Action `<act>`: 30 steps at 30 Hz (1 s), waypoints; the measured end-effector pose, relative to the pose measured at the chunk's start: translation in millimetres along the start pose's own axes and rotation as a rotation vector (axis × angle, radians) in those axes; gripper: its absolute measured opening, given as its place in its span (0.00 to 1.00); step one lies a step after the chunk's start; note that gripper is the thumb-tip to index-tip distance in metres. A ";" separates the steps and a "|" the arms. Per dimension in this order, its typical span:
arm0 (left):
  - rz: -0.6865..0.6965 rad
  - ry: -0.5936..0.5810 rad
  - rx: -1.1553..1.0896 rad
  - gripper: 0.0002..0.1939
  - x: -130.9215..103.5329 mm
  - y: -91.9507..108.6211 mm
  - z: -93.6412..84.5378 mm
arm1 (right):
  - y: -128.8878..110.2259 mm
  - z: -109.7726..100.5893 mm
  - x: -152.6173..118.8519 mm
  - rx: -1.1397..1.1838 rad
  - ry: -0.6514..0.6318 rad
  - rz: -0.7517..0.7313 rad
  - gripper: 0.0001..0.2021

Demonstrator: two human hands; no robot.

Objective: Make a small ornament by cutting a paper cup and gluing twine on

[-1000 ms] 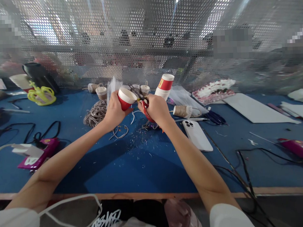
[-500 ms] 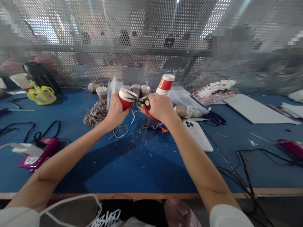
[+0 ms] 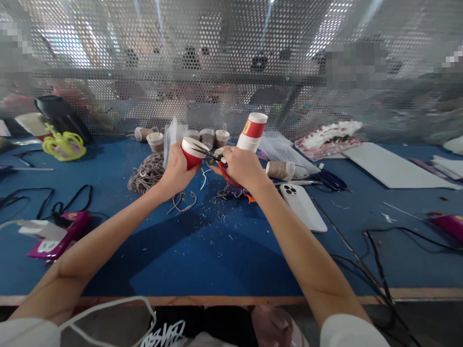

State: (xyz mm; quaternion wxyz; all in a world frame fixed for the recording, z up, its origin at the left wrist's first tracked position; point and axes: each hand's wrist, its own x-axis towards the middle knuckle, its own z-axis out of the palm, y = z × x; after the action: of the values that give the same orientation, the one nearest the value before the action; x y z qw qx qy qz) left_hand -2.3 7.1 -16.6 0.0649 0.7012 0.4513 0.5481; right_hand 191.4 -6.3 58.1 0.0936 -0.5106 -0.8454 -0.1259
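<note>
A red and white paper cup (image 3: 192,160) is held by my left hand (image 3: 177,171), tilted with its mouth towards the right. My right hand (image 3: 242,166) is wrapped round the red handles of a pair of scissors (image 3: 227,174). The dark blades lie across the mouth of the cup, pointing left. Just behind my right hand stands a stack of red and white paper cups (image 3: 253,130). Left of my left hand lies a heap of grey-brown cord (image 3: 146,175). White scraps are scattered on the blue table below the hands.
A white phone (image 3: 303,208) lies right of my right forearm. At the left are a magenta glue gun (image 3: 64,234) and a yellow crown-shaped piece (image 3: 64,145). Small twine-wrapped cups (image 3: 155,141) stand at the back; another glue gun (image 3: 452,227) lies far right.
The scissors and my right hand have shifted slightly, and the blades lie a little differently over the cup's rim. My left hand still holds the cup in nearly the same place.
</note>
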 end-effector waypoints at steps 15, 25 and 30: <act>-0.040 -0.005 0.051 0.35 1.5 10.1 -5.0 | 7.2 4.4 3.3 0.244 0.127 0.010 0.14; -0.082 0.063 0.100 0.33 2.6 20.6 -8.1 | 12.0 -0.6 1.6 0.521 0.163 0.039 0.18; -0.111 0.040 0.037 0.30 0.6 16.0 -7.1 | 9.3 -1.7 -0.7 0.473 0.180 -0.007 0.18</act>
State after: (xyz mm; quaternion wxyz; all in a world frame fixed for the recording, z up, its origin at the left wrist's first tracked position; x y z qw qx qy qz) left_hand 0.7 -4.7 -4.0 0.0731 0.6650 0.5009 0.5491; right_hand 200.0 -3.3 60.6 0.2849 -0.4584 -0.8413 0.0303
